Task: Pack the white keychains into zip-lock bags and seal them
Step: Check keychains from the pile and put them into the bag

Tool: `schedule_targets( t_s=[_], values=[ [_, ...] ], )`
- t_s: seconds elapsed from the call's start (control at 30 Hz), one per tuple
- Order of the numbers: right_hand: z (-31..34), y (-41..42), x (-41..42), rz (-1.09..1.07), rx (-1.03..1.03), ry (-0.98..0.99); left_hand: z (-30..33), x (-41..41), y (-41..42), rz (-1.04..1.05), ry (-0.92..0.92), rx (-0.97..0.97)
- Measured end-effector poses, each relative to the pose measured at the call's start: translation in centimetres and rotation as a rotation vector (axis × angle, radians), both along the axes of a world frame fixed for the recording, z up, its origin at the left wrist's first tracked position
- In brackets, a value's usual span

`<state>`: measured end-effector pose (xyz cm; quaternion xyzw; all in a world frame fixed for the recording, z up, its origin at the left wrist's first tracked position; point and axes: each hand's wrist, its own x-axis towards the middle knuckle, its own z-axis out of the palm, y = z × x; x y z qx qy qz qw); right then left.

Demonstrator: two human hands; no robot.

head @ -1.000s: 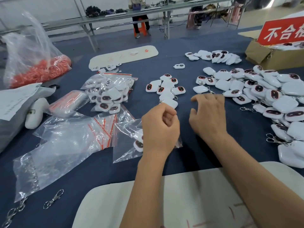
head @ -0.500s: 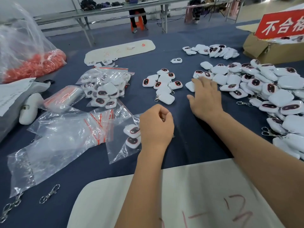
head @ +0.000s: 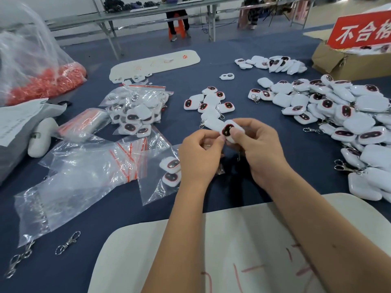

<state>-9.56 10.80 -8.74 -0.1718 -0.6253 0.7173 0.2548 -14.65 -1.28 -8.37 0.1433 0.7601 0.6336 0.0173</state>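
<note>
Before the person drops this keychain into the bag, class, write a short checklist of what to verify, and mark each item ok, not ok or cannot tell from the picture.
1. Keychain in hand: ok. The right hand pinches the white keychain above the table.
2. Bag held: ok. The left hand grips the top of the zip-lock bag.
3. Bag mouth open: cannot tell. The left hand hides it.
4. Room in the bag: ok. Only two keychains lie inside.
5. Clasp attached to the held keychain: cannot tell. The fingers cover it.
6. Supply at hand: ok. The loose pile lies to the right.
</note>
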Motion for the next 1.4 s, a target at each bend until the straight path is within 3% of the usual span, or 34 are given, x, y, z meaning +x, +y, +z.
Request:
schedule_targets(
  t_s=[0.27, 0.67, 1.4],
  values=[
    [-0.1, -0.7, 1.3, 0.075, -0.110, 0.018, 0.6, 0.2, -0.9, -0.031, -0.235, 0.330],
    [-0.9, -0.3, 1.0, 0.110, -0.023, 0.033, 0.4, -0.3, -1.0, -0.018, -0.063, 0.150],
    [-0.8, -0.5, 0.8, 0.064, 0.130, 0.014, 0.4, 0.2, -1.0, -0.078, 0.039, 0.138]
  ],
)
